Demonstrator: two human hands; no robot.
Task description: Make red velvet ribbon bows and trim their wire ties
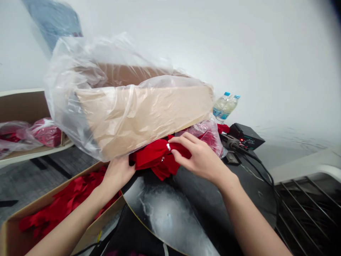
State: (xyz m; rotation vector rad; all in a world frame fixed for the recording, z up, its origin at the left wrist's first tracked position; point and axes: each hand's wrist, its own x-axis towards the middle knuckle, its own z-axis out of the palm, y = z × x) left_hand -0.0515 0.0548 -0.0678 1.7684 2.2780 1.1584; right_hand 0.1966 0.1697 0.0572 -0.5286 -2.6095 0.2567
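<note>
A red velvet bow [151, 155] with hanging tails lies between my hands, above the front of the dark round table [170, 209]. My left hand [120, 172] is closed on the bow's left end, its fingertips partly hidden behind the fabric. From the other side, the thumb and forefinger of my right hand [198, 156] pinch around a small white piece [168, 147] at the bow's middle. A small shiny spot [162, 159] shows on the red cloth just below it.
A plastic-lined cardboard box [149, 110] stands right behind my hands. Red fabric pieces [71, 195] fill a carton at lower left. To the right are two bottles [225, 106], a bagged red bundle [210, 137] and a black control box [246, 137] with cables. A wire rack [309, 209] stands far right.
</note>
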